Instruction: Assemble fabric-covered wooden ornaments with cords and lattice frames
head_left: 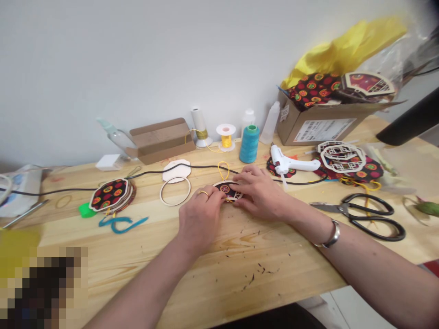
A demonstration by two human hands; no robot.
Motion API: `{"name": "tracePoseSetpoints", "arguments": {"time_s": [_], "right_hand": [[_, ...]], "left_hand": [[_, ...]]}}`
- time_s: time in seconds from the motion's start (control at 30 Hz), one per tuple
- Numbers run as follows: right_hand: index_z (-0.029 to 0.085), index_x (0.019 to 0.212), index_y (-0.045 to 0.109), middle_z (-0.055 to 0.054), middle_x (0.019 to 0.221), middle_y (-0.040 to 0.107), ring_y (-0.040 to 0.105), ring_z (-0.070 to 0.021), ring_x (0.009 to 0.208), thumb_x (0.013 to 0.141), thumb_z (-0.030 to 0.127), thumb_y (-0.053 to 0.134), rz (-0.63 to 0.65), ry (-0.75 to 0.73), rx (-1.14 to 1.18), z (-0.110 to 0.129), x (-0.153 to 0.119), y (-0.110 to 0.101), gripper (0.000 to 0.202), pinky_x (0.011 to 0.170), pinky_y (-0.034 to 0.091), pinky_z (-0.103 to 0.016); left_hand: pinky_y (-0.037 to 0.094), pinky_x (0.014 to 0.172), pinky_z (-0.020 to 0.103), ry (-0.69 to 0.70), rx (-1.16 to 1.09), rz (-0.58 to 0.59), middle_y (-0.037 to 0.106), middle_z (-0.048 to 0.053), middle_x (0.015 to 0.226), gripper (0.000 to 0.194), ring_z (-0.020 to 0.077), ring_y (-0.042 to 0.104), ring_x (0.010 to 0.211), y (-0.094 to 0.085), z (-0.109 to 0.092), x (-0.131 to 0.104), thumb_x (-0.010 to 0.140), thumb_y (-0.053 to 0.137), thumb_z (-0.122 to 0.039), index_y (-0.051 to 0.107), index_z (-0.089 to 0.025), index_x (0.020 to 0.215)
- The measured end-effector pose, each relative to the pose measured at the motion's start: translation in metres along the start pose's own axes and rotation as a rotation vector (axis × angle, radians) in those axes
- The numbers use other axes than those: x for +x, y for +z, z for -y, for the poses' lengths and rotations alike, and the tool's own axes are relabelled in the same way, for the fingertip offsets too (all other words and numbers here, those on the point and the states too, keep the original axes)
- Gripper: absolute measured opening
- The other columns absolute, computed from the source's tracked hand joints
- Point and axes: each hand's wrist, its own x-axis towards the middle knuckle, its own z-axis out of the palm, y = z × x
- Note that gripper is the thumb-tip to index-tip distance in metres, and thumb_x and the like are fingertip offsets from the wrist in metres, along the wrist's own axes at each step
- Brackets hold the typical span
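My left hand [202, 221], a ring on one finger, pinches the near left edge of a small wooden-framed ornament [225, 188] with dark patterned fabric. On its right side, the curled fingers of my right hand [262, 194] grip the same piece and cover part of it. A yellow cord loop [223, 170] stands out from its far edge. To the left lie a bare wooden ring [175, 191] and a pale scalloped plate [176, 170]. Beyond my right hand, a white glue gun [291, 163] rests on patterned fabric.
Black-handled scissors [363, 214] lie at right, near stacked lattice frames [341, 156]. A stack of fabric pieces [111, 194] sits at left by blue cord [123, 225]. Behind stand a teal thread cone [249, 144], a yellow spool [226, 138] and a full carton [315, 123]. A black cable [151, 171] crosses the table.
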Motion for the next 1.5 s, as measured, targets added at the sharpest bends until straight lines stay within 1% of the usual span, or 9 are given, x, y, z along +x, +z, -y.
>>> {"name": "tracePoseSetpoints", "arguments": {"time_s": [0.27,0.4,0.53,0.73,1.13,1.5], "right_hand": [[0.022,0.111,0.066,-0.008,0.108,0.064,0.041,-0.027,0.107,0.086,0.033,0.057,0.006,0.003,0.009,0.0023,0.0003,-0.002,0.028,0.089,0.033,-0.044],[0.022,0.11,0.066,-0.007,0.108,0.064,0.042,-0.0279,0.107,0.086,0.034,0.054,0.02,0.012,-0.003,0.0047,0.0001,-0.0046,0.029,0.088,0.033,-0.044],[0.023,0.111,0.065,-0.008,0.109,0.064,0.042,-0.0277,0.106,0.089,0.036,0.05,0.01,0.009,-0.014,0.0047,-0.0003,-0.0051,0.03,0.086,0.033,-0.044],[0.022,0.111,0.066,-0.008,0.108,0.065,0.043,-0.0275,0.105,0.088,0.032,0.052,-0.006,0.018,-0.028,0.0044,0.0003,-0.0017,0.028,0.087,0.033,-0.044],[0.021,0.106,0.067,-0.007,0.106,0.065,0.043,-0.027,0.105,0.087,0.032,0.053,-0.025,0.035,-0.024,0.0074,0.0011,0.0001,0.026,0.088,0.034,-0.043],[0.021,0.104,0.068,-0.007,0.105,0.065,0.044,-0.0271,0.105,0.085,0.032,0.056,-0.058,0.016,-0.037,0.0056,0.001,0.0039,0.026,0.088,0.035,-0.044]], "left_hand": [[0.044,0.063,0.028,0.018,-0.041,-0.021,0.069,0.003,0.091,0.012,0.0197,0.061,0.082,0.0034,0.0025,-0.0005,0.088,0.054,-0.02,0.067,-0.02,0.088],[0.045,0.063,0.029,0.009,-0.052,-0.012,0.069,0.003,0.092,0.012,0.0201,0.061,0.083,0.0042,0.0026,-0.0011,0.088,0.054,-0.02,0.066,-0.02,0.089],[0.045,0.062,0.029,0.005,-0.051,-0.012,0.069,0.003,0.091,0.011,0.0201,0.062,0.082,0.0037,0.0022,-0.0009,0.087,0.055,-0.019,0.066,-0.02,0.088],[0.046,0.063,0.029,0.003,-0.064,-0.015,0.069,0.003,0.09,0.01,0.0203,0.062,0.083,0.0028,0.0016,-0.0007,0.087,0.056,-0.019,0.066,-0.02,0.088],[0.046,0.065,0.029,-0.002,-0.083,0.002,0.07,0.003,0.09,0.012,0.02,0.062,0.083,0.0023,0.0011,-0.0005,0.088,0.053,-0.019,0.065,-0.02,0.088],[0.047,0.069,0.031,0.014,-0.112,-0.015,0.07,0.004,0.092,0.012,0.0202,0.062,0.084,0.0037,0.0019,-0.0014,0.088,0.053,-0.017,0.065,-0.019,0.088]]}}
